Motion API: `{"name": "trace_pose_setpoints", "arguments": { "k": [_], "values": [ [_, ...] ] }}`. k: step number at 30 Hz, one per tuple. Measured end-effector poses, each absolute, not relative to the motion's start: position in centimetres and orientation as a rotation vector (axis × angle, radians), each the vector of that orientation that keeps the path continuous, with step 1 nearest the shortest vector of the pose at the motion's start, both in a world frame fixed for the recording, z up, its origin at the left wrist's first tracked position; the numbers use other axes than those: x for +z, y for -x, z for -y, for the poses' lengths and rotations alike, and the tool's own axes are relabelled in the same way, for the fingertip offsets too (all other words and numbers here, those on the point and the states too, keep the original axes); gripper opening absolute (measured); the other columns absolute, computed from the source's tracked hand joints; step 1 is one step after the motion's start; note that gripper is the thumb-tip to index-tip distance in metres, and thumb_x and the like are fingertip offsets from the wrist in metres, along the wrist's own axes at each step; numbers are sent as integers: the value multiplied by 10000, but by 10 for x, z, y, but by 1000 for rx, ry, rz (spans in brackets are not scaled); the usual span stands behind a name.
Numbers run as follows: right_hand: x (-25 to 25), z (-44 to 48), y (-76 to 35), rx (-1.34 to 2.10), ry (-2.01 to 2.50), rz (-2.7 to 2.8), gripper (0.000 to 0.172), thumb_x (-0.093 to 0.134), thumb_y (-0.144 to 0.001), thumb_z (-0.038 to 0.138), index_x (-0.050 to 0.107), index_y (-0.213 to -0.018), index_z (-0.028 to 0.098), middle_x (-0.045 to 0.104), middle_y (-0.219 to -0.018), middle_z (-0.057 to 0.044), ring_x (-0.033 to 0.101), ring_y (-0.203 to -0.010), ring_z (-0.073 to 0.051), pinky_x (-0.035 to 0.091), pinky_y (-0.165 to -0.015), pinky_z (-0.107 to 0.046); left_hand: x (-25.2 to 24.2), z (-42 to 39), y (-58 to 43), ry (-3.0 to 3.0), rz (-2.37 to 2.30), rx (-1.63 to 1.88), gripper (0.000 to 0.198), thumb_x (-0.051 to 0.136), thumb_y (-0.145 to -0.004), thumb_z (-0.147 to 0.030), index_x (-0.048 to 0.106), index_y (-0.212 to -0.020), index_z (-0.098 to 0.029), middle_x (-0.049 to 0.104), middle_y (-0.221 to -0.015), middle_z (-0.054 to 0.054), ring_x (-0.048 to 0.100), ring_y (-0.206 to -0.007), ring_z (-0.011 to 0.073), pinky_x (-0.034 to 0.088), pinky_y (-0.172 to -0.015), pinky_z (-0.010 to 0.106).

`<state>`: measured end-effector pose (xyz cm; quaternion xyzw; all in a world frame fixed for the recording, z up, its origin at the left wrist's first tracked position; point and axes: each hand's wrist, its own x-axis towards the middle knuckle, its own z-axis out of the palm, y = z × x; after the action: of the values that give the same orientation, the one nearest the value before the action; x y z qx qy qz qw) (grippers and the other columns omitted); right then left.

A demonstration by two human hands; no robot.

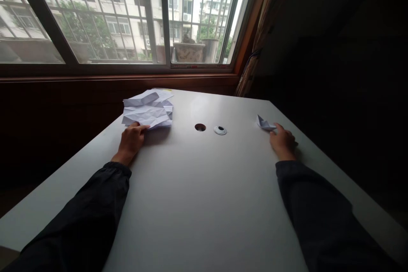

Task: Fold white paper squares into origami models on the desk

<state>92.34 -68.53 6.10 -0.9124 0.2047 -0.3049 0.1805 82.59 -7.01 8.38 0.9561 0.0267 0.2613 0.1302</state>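
Note:
At the far left of the white table (204, 204), my left hand (131, 141) pinches the near edge of a creased white sheet of paper (145, 112). That sheet shows many fold lines and lies over other papers (165, 96), partly hiding them. Over on the right, my right hand (283, 141) has its thumb and index finger closed at the near end of a small folded paper boat (264, 123). The boat is white with a pointed peak and sits at table level.
Near the table's middle is a round hole (200, 127), with a round grommet cover (220, 130) lying to its right. A barred window (156, 21) stands behind the table's far edge. A curtain (255, 55) hangs at its right side.

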Motion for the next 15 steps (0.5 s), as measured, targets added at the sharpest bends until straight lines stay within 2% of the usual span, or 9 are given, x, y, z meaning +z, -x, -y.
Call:
{"name": "trace_pose_setpoints", "arguments": {
  "k": [3, 5, 8, 15],
  "values": [
    [59, 689, -929, -840, 2585, -537, 251, 615, -872, 228, 756, -1067, 155, 704, -1037, -235, 608, -940, -294, 386, -765, -405, 83, 71, -827, -2755, -25, 825, 359, 508, -948, -289, 757, -1205, -270, 716, -1080, 88, 670, -972, 264, 513, -866, 343],
    [59, 686, -926, -871, 2577, -473, 211, 591, -887, 226, 751, -999, 145, 722, -967, -209, 617, -882, -272, 393, -744, -381, 83, 71, -827, -2747, -24, 831, 356, 508, -946, -278, 763, -1193, -263, 718, -1066, 86, 672, -961, 265, 516, -857, 346],
    [62, 670, -915, -924, 2561, -286, 193, 573, -896, 228, 729, -980, 150, 736, -943, -160, 632, -846, -247, 419, -757, -354, 83, 72, -827, -2728, -30, 828, 352, 500, -951, -277, 769, -1177, -247, 715, -1072, 86, 673, -961, 263, 516, -869, 347],
    [71, 587, -867, -856, 2457, 285, 176, 570, -905, 242, 721, -956, 166, 746, -976, -136, 677, -900, -261, 496, -890, -397, 92, 73, -821, -2693, -34, 761, 347, 530, -929, -289, 758, -1187, -245, 680, -1102, 97, 660, -1001, 268, 515, -899, 350]
  ]
}}
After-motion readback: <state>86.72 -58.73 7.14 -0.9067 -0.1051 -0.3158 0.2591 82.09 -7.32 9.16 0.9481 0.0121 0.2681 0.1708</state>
